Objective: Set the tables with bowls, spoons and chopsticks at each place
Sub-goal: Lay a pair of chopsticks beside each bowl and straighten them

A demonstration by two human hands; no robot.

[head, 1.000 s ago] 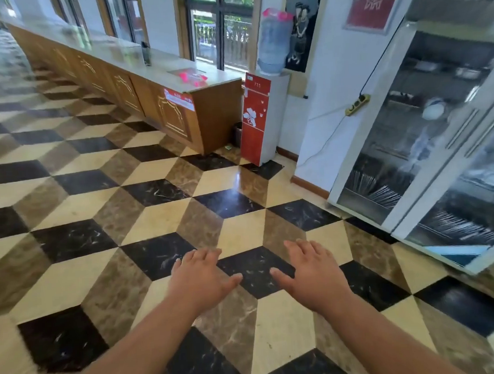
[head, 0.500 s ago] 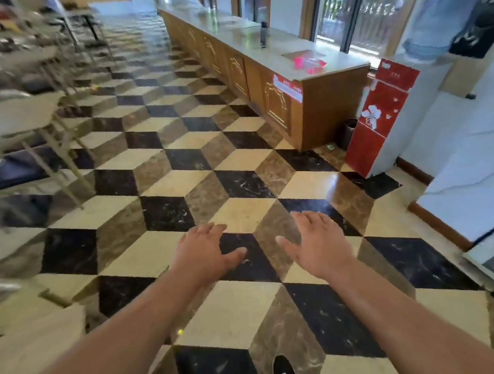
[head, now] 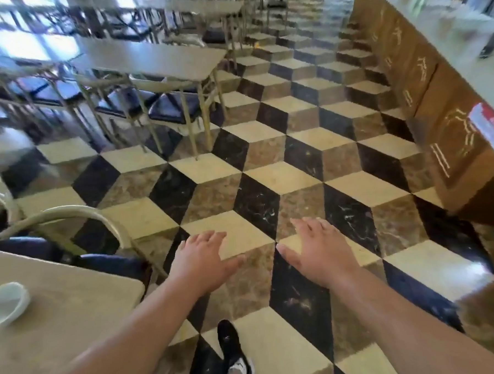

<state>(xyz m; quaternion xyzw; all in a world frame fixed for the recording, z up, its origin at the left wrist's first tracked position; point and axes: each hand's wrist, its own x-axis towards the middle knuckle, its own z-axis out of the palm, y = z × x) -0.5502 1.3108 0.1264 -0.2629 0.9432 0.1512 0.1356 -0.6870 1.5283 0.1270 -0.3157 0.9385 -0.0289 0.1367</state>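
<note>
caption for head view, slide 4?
Empty left hand and right hand spread above tiled floor, white bowl on near table.

Bare forearms, black shoe [head: 229, 340]

A floor [head: 279, 179] of cream, brown and black cube-pattern tiles runs between a long wooden counter [head: 442, 110] on the right and dark-cushioned, metal-framed chairs [head: 173, 107] on the left, with a black shoe [head: 229, 342] at the bottom.
</note>
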